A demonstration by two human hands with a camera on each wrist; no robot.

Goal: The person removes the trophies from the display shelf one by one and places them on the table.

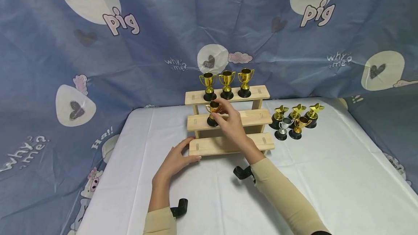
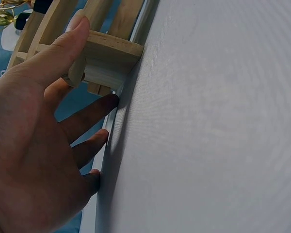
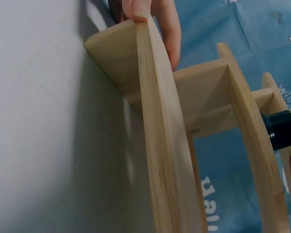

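Note:
A three-step wooden display stand [image 1: 225, 147] stands on the white table. My left hand [image 1: 174, 160] holds the left end of its bottom step, the thumb at the front edge; the left wrist view shows the other fingers of that hand [image 2: 43, 145] spread beside the stand's end. On the left part of the middle step is a small bronze-gold trophy cup [image 1: 214, 107] with a black base. My right hand [image 1: 232, 124] pinches this cup between thumb and fingers. In the right wrist view only the cup's black base [image 3: 281, 130] and a little gold show at the edge.
Three gold trophy cups [image 1: 226, 81] line the top step. Right of the stand are three gold star trophies [image 1: 298, 111], with a silver cup [image 1: 283, 128] and a bronze-gold cup [image 1: 298, 126] in front. A blue printed cloth [image 1: 156, 28] hangs close behind the stand.

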